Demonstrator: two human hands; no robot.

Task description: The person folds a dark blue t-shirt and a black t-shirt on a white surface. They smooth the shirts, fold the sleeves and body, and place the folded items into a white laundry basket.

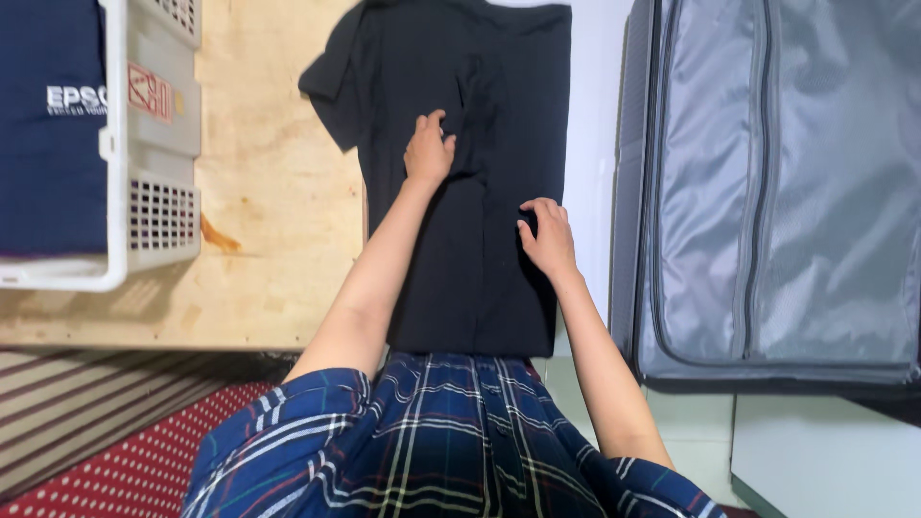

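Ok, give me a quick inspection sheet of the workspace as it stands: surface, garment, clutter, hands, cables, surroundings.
Surface: light plywood tabletop, small orange stain near the crate.
Job's things: black short-sleeved shirt lying flat, partly folded, one sleeve out to the left.
Clutter: white slotted plastic crate holding dark navy fabric.
Grippers: left hand and right hand both pressing on the shirt.
Cables: nothing seen.
Surroundings: open grey fabric suitcase at right; red dotted rug below.
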